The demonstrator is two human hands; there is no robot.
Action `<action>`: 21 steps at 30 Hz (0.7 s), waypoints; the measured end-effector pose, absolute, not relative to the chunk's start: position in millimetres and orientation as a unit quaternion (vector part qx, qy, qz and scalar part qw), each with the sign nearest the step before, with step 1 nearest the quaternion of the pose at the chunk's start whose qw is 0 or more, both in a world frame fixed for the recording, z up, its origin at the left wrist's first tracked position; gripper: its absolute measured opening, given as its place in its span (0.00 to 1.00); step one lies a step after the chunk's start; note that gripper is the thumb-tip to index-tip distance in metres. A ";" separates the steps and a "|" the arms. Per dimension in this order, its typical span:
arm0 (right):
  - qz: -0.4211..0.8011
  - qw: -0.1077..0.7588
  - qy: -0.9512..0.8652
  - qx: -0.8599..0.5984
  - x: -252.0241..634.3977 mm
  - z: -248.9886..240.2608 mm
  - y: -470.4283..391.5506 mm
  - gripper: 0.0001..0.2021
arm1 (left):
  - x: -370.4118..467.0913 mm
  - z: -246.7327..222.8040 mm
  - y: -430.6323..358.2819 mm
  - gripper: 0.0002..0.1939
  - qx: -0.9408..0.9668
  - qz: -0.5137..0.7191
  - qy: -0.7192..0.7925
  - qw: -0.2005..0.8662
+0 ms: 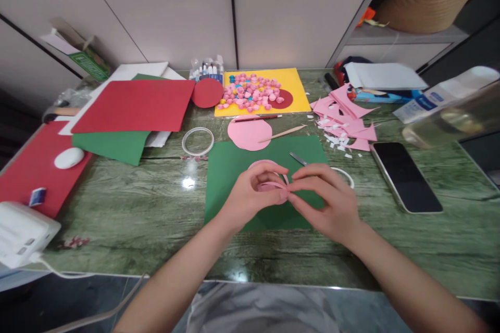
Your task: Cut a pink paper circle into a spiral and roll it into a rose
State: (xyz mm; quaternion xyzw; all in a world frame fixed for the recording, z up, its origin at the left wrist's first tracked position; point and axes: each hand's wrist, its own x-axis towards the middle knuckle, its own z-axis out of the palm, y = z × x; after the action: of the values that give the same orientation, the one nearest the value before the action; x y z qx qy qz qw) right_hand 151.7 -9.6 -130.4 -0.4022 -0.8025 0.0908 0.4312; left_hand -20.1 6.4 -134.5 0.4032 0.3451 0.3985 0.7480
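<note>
From where I stand, the pink paper [272, 185] looks like a thin, narrow strip bent into a loose curl, with a gap showing inside the curve. It is held over the green sheet [226, 164], cupped in the left hand [248, 192] and pinched by the right hand's [332, 200] fingertips, which hide whether its ends join.

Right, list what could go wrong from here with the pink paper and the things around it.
1. The pink paper, curled between the left fingers and right fingers, might crease under the pinch.
2. The metal tool lies close to the right fingers, which could knock it.
3. The pink rolls look loose on the yellow sheet; a bump might scatter them.
</note>
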 end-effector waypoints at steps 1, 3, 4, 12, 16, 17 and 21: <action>0.090 0.433 -0.802 -0.403 152.0 -130.5 -9.7 0.05 | -20.7 -134.1 6.6 0.15 0.400 0.398 0.348 0.749; 0.089 0.435 -0.802 -0.400 152.8 -131.4 -10.3 0.08 | -21.6 -133.3 6.9 0.15 0.393 0.395 0.352 0.752; 0.091 0.434 -0.804 -0.397 153.1 -132.1 -10.6 0.09 | -21.9 -133.0 7.0 0.15 0.390 0.392 0.353 0.755; 0.131 0.417 -0.811 -0.389 149.7 -140.8 -13.9 0.19 | -20.4 -136.1 6.4 0.17 0.395 0.394 0.358 0.748; 0.124 0.433 -0.790 -0.416 147.8 -142.9 -14.2 0.17 | -18.7 -136.7 4.7 0.18 0.397 0.398 0.371 0.739; 0.123 0.436 -0.787 -0.419 147.7 -143.0 -14.2 0.16 | -18.4 -136.7 4.6 0.18 0.400 0.399 0.371 0.737; 0.120 0.442 -0.778 -0.430 148.7 -142.3 -13.6 0.11 | -17.8 -136.9 5.5 0.18 0.418 0.401 0.367 0.728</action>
State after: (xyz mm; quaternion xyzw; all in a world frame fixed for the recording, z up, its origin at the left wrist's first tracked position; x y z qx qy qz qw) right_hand 148.7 -13.6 -142.3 -0.4297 -0.7781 0.1196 0.4422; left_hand -17.8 5.5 -136.9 0.4182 0.3674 0.4009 0.7276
